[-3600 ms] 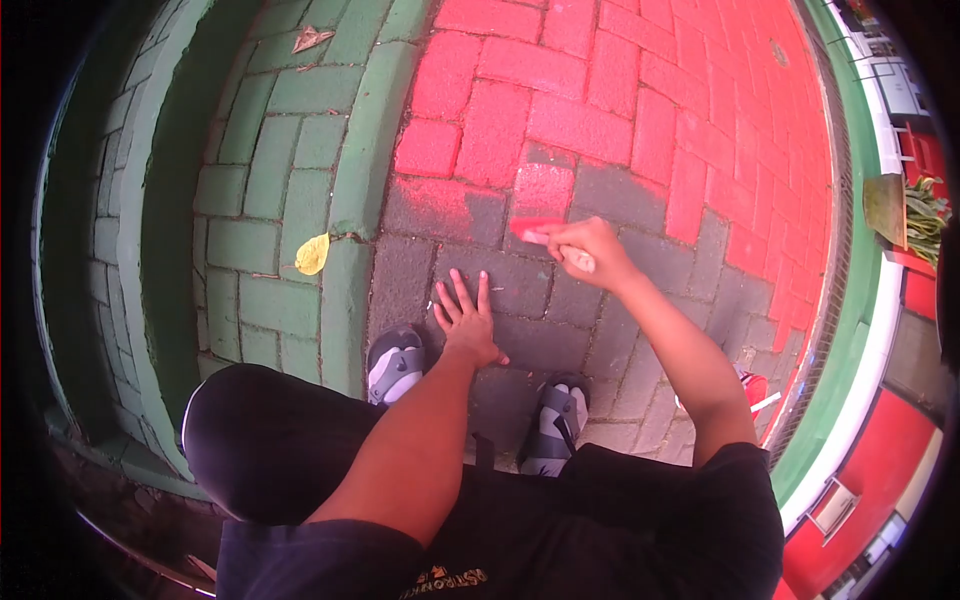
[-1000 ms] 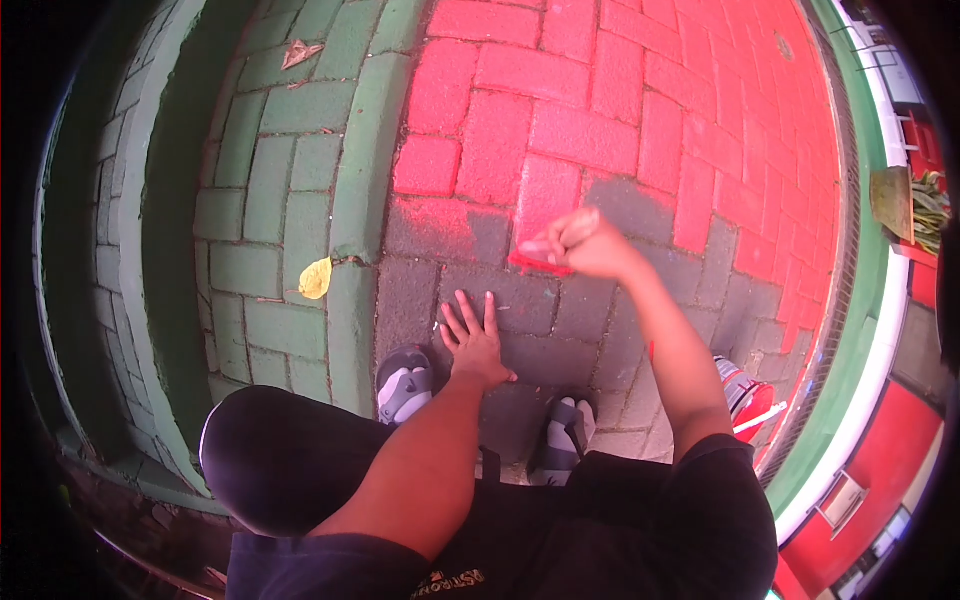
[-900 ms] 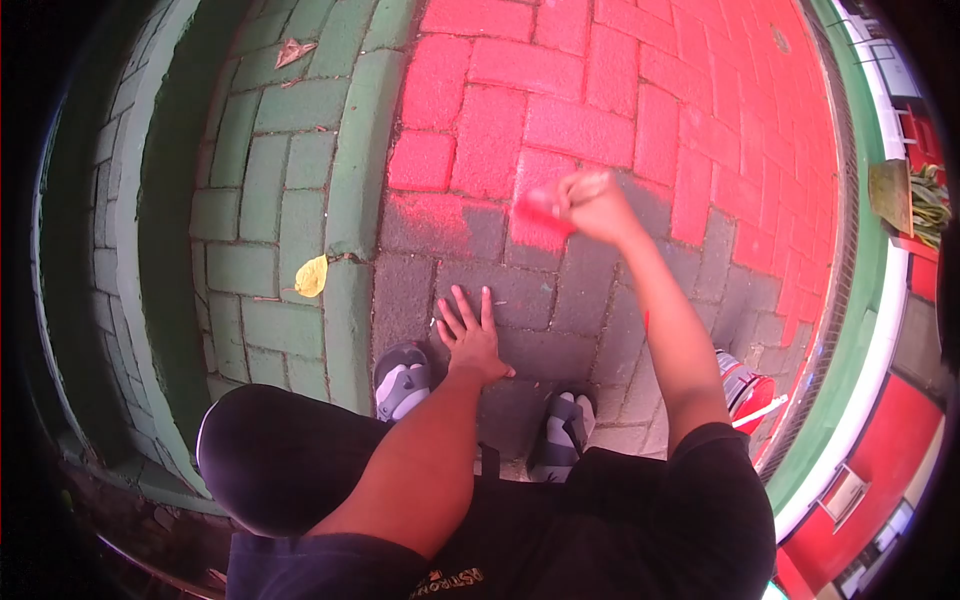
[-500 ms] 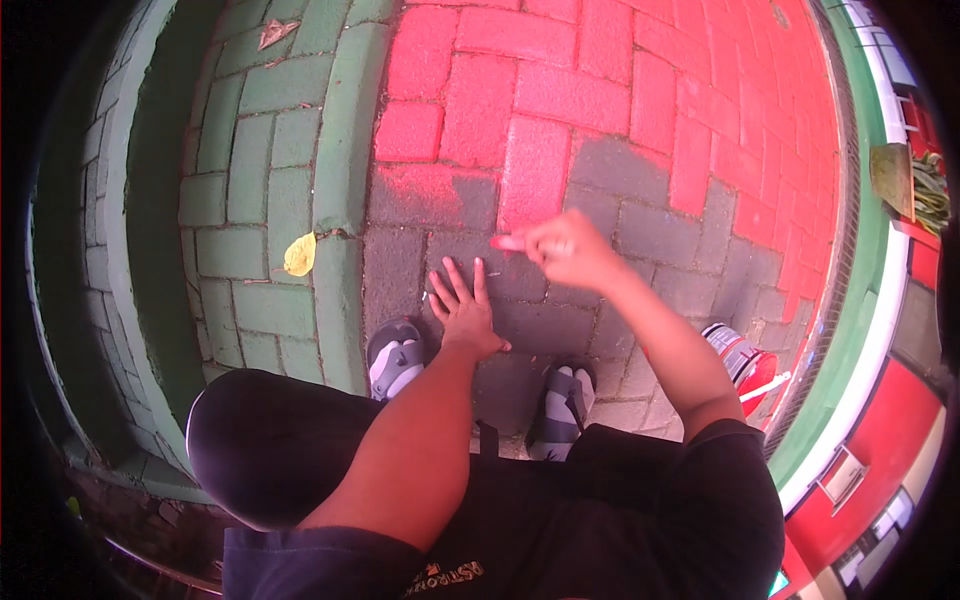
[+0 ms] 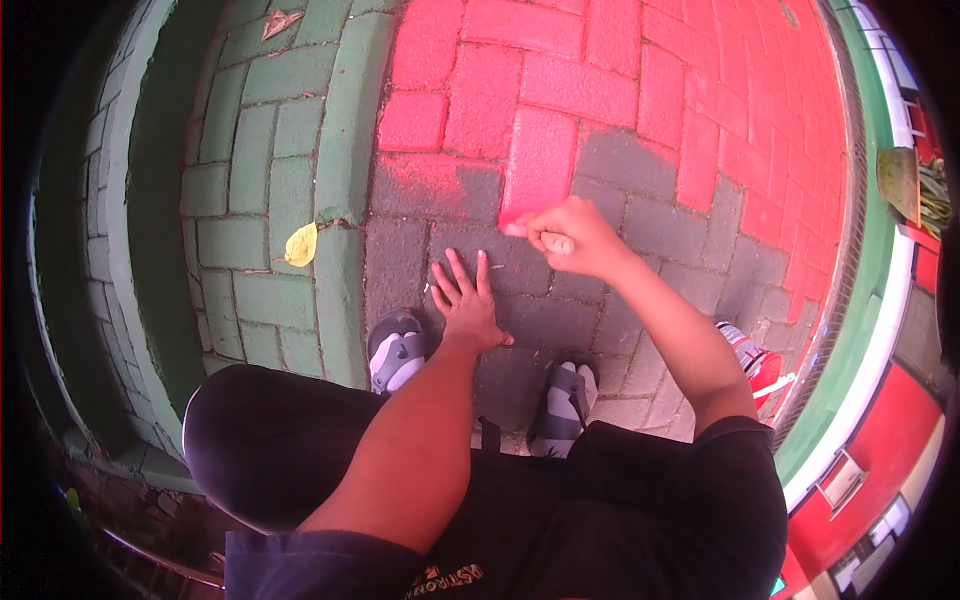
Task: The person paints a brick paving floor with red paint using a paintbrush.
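Note:
Spread fingers of my left hand (image 5: 470, 308) rest flat on the grey unpainted paving bricks (image 5: 545, 322). To its upper right, my right hand (image 5: 568, 238) is closed around a small painting tool (image 5: 517, 229), probably a brush, mostly hidden by the fingers. The tool's tip is at the lower end of a red-painted brick (image 5: 537, 165). Red paint with a ragged edge partly covers the brick (image 5: 425, 185) to the left.
A paint can (image 5: 750, 360) with a white-handled item on it stands at the right. Green curb (image 5: 345, 170) and a yellow leaf (image 5: 301, 245) lie at the left. Sandalled feet (image 5: 565, 405) are below my hands. A potted plant (image 5: 933, 200) is at the far right.
My right hand has shifted slightly, and the tool's tip has moved right and up to the red brick's lower end. My left hand stays flat in nearly the same place.

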